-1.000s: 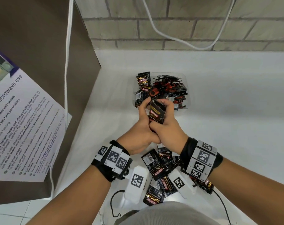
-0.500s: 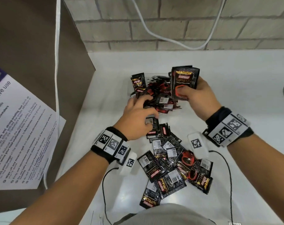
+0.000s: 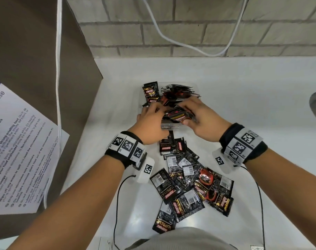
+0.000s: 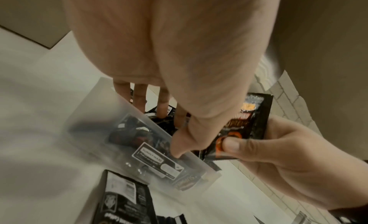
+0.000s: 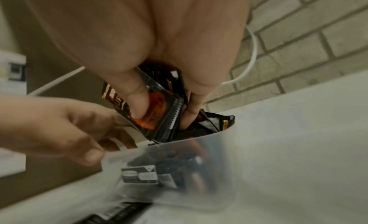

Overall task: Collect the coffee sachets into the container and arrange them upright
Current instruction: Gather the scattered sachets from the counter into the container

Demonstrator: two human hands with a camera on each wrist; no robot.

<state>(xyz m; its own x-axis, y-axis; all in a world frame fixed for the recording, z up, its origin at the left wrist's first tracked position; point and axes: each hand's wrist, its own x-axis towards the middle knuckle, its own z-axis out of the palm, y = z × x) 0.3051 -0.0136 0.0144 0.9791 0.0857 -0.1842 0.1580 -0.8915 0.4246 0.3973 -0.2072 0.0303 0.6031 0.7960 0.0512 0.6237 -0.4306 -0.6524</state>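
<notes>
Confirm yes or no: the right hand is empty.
No: the right hand pinches a stack of black coffee sachets over the clear plastic container.

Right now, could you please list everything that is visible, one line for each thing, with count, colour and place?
container: one, clear plastic, on the counter near the wall, holding many sachets.
sachets in the container: many, black and red, packed together; one stands tall at its left end.
held sachets: a small bunch, black and red, over the container.
loose sachets: more than ten, black with red and white labels, flat on the counter near the person.
counter: one, white.
brick wall: grey, behind the counter.
cable: one, white, along the wall.
printed notice: one, white, at the left.
left hand: fingers reach into the container.
right hand: pinches the held sachets.
</notes>
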